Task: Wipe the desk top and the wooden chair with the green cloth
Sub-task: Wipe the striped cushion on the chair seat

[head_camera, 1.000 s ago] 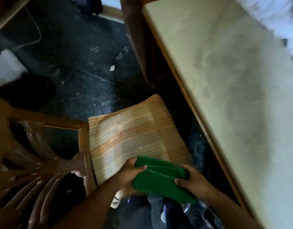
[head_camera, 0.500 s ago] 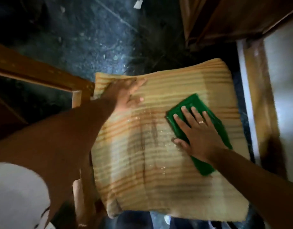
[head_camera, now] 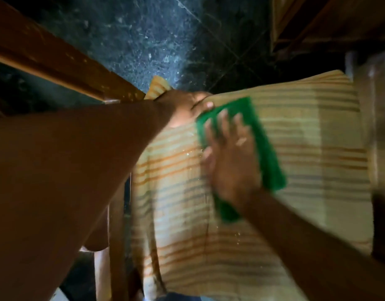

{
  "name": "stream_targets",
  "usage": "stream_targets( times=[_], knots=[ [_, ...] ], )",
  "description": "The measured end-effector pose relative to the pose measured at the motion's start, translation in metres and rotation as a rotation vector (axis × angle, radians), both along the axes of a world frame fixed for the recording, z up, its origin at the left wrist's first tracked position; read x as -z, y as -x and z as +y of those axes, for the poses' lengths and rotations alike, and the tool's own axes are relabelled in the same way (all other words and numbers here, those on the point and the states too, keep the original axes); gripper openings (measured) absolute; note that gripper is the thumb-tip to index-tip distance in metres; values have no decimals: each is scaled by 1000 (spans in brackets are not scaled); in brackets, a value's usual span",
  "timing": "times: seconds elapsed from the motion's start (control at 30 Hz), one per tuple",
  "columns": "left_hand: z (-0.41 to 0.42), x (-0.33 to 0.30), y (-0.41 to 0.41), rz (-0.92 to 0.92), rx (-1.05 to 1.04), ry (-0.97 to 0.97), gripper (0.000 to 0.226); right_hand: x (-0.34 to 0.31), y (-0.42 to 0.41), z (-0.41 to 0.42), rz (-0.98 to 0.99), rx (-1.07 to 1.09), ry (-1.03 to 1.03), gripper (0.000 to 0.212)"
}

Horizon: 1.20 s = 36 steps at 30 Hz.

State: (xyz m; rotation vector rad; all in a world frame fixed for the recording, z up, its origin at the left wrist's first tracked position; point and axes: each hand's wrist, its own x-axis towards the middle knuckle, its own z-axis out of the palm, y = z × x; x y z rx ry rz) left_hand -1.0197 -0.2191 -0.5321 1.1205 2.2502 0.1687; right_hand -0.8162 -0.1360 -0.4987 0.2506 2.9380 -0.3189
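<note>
In the head view, the striped seat (head_camera: 274, 213) of the wooden chair (head_camera: 63, 61) fills the middle and the lower right of the frame. It has orange and grey stripes and small white specks on it. The green cloth (head_camera: 263, 144) lies flat on the seat, a bit above the middle of the frame. The right hand (head_camera: 232, 164) lies flat on top of the cloth with its fingers (head_camera: 224, 118) spread wide, pressing down and not closed around it. The hand and cloth look blurry. The left hand (head_camera: 187, 107) sits at the far edge of the seat, just beside the cloth's top corner. Its fingers curl over the seat edge, gripping it. The brown chair frame runs across the upper left. The dark speckled floor (head_camera: 154, 35) shows at the top.
</note>
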Motion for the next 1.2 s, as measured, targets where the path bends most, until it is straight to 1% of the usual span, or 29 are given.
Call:
stream_targets(
  times=[0.07, 0.1, 0.17, 0.2, 0.23, 0.27, 0.3, 0.33, 0.37, 0.4, 0.47, 0.53, 0.57, 0.63, 0.67, 0.7, 0.73, 0.8, 0.83, 0.87, 0.93, 0.97, 1.03, 1.1, 1.2],
  knots=[
    [1, -1, 3, -62, -31, 9, 62, -3, -72, -79, 15, -343, 107, 45],
    [0, -1, 3, -86, -45, 12, 64, -9, -103, -101, -5, -501, 170, 39],
    [0, 0, 1, -106, -68, 6, 66, -9, -126, -106, -107, -725, 254, 37],
    [0, 0, 0, -107, -79, -5, 66, -5, -117, -92, -145, -803, 269, 40],
    [0, 1, 0, -109, -92, -19, 65, -2, -101, -71, -145, -859, 245, 44],
    [-1, 2, 0, -109, -104, -33, 64, 3, -78, -48, -91, -847, 189, 48],
    [-1, 2, -1, -104, -117, -48, 62, 8, -47, -21, -7, -758, 68, 53],
    [-2, 3, -2, -97, -133, -66, 59, 12, -14, 11, 24, -648, -70, 59],
    [-2, 5, -3, -91, -147, -84, 57, 15, 21, 45, -3, -520, -199, 63],
    [-2, 7, -3, -88, -159, -97, 56, 15, 51, 76, -52, -346, -253, 64],
    [-1, 7, -4, -90, -178, -104, 59, 8, 84, 117, -66, 1, -196, 60],
    [0, 6, -3, -91, -180, -91, 62, 8, 76, 104, 28, 147, -131, 58],
    [1, 5, -3, -91, -173, -83, 63, 11, 56, 81, 76, 156, -130, 58],
    [1, 7, -4, -83, -164, -79, 63, 15, -14, 13, 78, 56, -40, 57],
    [1, 6, -5, -76, -164, -86, 63, 15, -59, -24, 51, -70, 30, 56],
    [2, 5, -6, -75, -169, -97, 62, 10, -107, -54, 21, -238, 76, 54],
    [2, 4, -7, -73, -178, -110, 61, 2, -146, -70, -27, -406, 121, 51],
    [3, 2, -9, -58, -187, -125, 60, -4, -182, -49, -98, -643, 145, 50],
    [1, 2, -9, -42, -188, -127, 58, -2, -180, -22, -106, -693, 120, 53],
    [1, 3, -10, -26, -182, -132, 57, -1, -170, 7, -106, -673, 74, 59],
    [2, 5, -11, -6, -172, -150, 57, 1, -133, 69, -92, -475, -56, 65],
    [1, 6, -11, 1, -178, -154, 59, -2, -113, 93, -102, -369, -91, 64],
    [0, 9, -9, 17, -193, -162, 61, -6, -81, 120, -81, -224, -133, 60],
    [-1, 10, -9, 38, -187, -187, 62, -8, -65, 123, -42, -100, -119, 59],
    [-2, 4, -10, 67, -179, -167, 59, -7, -76, 86, -4, 100, -22, 60]
  ],
)
